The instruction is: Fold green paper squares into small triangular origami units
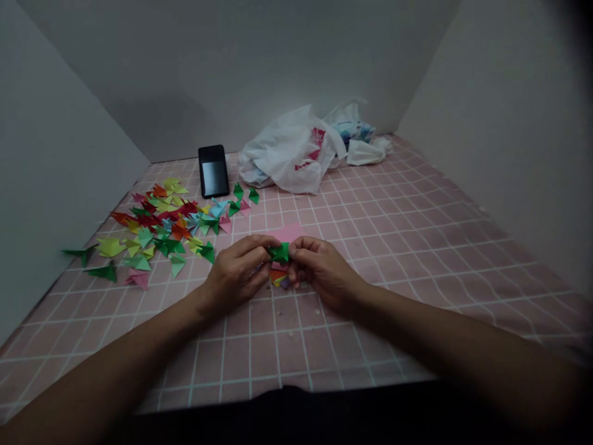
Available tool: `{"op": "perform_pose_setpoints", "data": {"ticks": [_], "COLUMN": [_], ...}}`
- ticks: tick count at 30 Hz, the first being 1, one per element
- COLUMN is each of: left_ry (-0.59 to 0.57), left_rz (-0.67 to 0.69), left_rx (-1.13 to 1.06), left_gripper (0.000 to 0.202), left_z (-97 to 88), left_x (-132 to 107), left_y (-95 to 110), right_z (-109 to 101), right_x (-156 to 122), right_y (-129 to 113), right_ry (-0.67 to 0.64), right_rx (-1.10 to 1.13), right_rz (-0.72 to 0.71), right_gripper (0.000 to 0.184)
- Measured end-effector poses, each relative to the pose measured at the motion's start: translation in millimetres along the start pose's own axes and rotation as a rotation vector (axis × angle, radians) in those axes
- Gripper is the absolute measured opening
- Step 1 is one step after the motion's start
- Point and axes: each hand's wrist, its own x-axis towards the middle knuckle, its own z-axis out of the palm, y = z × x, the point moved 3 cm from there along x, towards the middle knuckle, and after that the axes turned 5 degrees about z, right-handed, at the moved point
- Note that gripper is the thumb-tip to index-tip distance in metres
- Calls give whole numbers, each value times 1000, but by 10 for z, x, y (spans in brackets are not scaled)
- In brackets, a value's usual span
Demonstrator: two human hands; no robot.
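Note:
My left hand (238,272) and my right hand (322,269) meet at the middle of the table, both pinching one small green folded paper piece (280,251) between fingertips. Under the hands lies a small stack of coloured paper squares (278,276), with a pink sheet (290,233) showing just beyond them. To the left a spread of several folded paper triangles (162,232) in red, green, yellow, blue and pink covers the cloth.
The table has a pink checked cloth (398,228). A black phone (214,170) lies at the back, left of white plastic bags (296,151). Grey walls close in the left, back and right sides.

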Motion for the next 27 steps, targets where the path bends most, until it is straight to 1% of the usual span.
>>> {"op": "perform_pose_setpoints", "data": {"ticks": [5,8,14,20,24,27], "left_ry": [-36,-63,-76,-86,-63,-22], "left_rz": [25,39,46,33,-29,-127], "left_rx": [-3,-23,-44,-106,-130,-128], "left_gripper": [15,13,13,15,14,14], "left_z": [-1,4,9,6,-4,-12], "left_x": [3,-1,-8,-6,4,-3], "left_y": [30,40,38,37,23,-11], "right_z": [7,-8,-27,-18,-12,-5], "right_x": [-6,5,-1,-24,-45,-67], "right_y": [-34,-19,-33,-93,-113,-139], "right_ry": [-47,-25,34,63,89,124], "right_rx": [-67,-101,-115,-224,-294,-362], "right_rz": [-69,-73,-94,-134,-137,-169], "right_gripper": [30,26,23,19,18,19]}}
